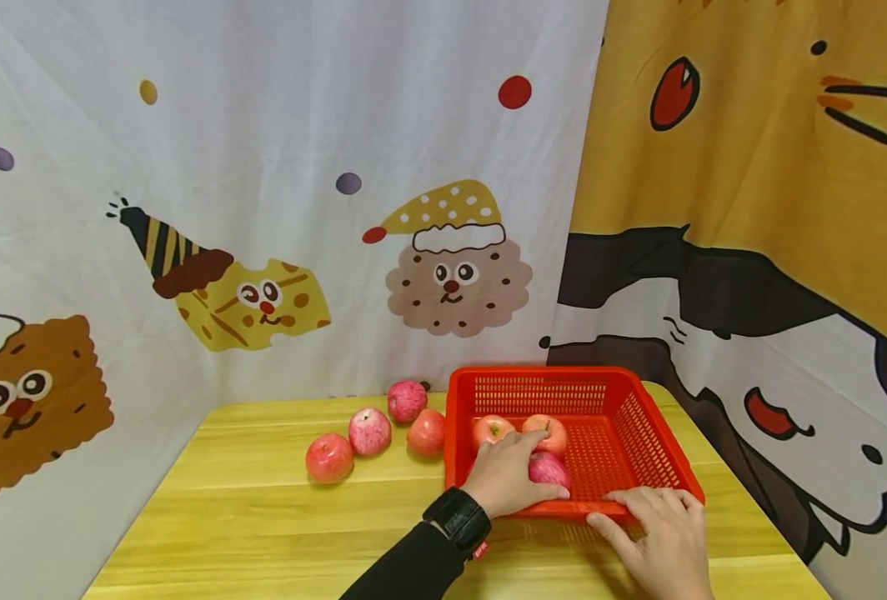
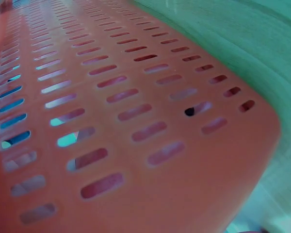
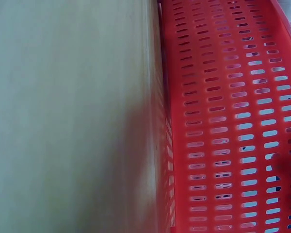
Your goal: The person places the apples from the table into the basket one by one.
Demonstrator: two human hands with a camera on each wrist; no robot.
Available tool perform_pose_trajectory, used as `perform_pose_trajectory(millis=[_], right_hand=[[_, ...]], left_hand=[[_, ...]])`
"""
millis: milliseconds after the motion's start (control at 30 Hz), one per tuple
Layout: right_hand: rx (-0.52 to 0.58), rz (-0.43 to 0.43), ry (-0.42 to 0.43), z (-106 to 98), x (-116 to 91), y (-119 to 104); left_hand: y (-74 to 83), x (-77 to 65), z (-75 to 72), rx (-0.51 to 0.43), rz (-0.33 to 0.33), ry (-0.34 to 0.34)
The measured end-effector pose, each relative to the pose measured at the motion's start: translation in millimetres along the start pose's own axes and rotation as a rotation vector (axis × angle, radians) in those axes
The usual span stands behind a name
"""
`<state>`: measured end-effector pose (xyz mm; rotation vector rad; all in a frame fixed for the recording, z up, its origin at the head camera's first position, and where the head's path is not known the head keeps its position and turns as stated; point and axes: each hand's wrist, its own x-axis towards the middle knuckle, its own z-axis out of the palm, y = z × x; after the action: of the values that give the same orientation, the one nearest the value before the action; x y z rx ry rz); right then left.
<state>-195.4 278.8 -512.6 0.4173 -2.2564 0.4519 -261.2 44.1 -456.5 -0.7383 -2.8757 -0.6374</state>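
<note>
A red plastic basket (image 1: 657, 442) with slotted walls stands on the right part of the table. My left hand (image 1: 505, 473) reaches over its front rim and holds a pink-red apple (image 1: 550, 472) inside, fingers on the far side and thumb on the near side. Two paler apples lie behind it, one at the left (image 1: 492, 428) and one under the fingertips (image 1: 552, 432). At the basket's front rim my right hand (image 1: 661, 533) grips the edge, fingers over the top and thumb outside. Both wrist views show mainly the slotted basket wall (image 2: 131, 111) (image 3: 208, 116).
Left of the basket several apples lie on the wooden table (image 1: 226, 500): a red one (image 1: 328, 458), a streaked pink one (image 1: 370, 431), a darker one (image 1: 407, 401) farther back, and one (image 1: 426, 433) beside the basket wall. A printed curtain (image 1: 278, 125) hangs behind the table.
</note>
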Motion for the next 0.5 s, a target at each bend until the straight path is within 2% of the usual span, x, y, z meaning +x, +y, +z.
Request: perform_pose_trajectory(millis=[500], right_hand=[[0.008, 0.006, 0.008, 1.3, -1.1, 0.7]], left_hand=[[-0.4, 0.0, 1.1, 0.025, -0.004, -0.002]])
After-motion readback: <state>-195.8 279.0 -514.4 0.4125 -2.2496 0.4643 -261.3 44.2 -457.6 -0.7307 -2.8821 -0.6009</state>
